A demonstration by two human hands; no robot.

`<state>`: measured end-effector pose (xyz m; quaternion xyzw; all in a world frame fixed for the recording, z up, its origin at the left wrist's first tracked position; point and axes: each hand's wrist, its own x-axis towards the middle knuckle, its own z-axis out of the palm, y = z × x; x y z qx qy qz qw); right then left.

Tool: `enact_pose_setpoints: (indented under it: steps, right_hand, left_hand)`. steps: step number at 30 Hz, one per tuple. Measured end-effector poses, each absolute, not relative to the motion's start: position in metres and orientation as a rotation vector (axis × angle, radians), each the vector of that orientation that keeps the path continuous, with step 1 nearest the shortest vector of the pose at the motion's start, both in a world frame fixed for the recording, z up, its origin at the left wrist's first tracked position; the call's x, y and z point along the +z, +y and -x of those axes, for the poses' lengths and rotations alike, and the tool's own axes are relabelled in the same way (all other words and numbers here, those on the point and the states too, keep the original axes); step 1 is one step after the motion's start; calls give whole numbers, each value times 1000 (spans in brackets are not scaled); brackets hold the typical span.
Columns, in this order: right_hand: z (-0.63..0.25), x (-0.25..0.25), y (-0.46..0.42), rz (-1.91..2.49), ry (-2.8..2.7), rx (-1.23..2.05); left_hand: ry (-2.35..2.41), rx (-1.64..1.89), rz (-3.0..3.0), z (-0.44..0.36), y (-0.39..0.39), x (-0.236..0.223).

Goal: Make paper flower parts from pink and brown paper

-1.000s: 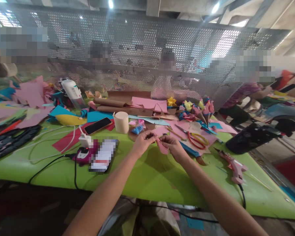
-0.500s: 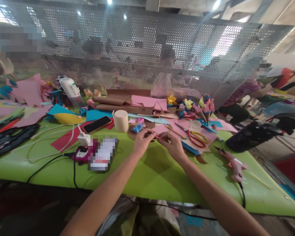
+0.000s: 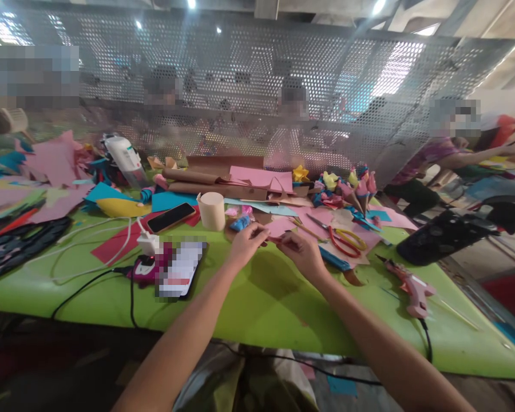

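Observation:
My left hand (image 3: 249, 243) and my right hand (image 3: 299, 249) are held close together over the front-middle of the green table (image 3: 266, 315). Between their pinched fingertips stretches a small pink piece of paper (image 3: 275, 239), mostly hidden by the fingers. Just beyond my left hand lie a crumpled blue piece (image 3: 240, 222) and a cream paper roll (image 3: 212, 211). Right of my right hand are scissors (image 3: 345, 242) with red and yellow handles, resting on pink paper, and a flat blue strip (image 3: 333, 258).
A pink glue gun (image 3: 417, 290) and a black bottle (image 3: 442, 237) stand at the right. On the left are a phone (image 3: 182, 269), a power strip (image 3: 148, 269) with cords, and a dark phone (image 3: 170, 217). Paper flowers (image 3: 360, 189) sit at the back right. A person (image 3: 433, 160) sits beyond.
My hands have drawn slightly apart, with more of the pink paper showing between them. The person at the right has stretched an arm out. The view has shifted slightly.

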<state>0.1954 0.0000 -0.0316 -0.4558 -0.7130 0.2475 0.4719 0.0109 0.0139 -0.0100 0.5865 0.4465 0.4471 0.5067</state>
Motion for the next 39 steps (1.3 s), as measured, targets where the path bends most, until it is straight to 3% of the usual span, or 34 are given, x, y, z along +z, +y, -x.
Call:
enact_pose_setpoints:
  steps: [5,13,24,39]
  right_hand:
    - [-198,-27,-1,1121,-1800,578]
    - [-195,-19,-3,1093,-1738,678]
    - [-200,-21,-4,1108,-1939,562]
    - [-200,-19,-3,1093,-1933,539]
  left_hand:
    - [1235,1000,-1806,-3,15,-6]
    - [1136,1079,-1612,-8,18,-12]
    - [1282,901,-2097,-6,9,3]
    - [1239,944,-1934,-4,14,-4]
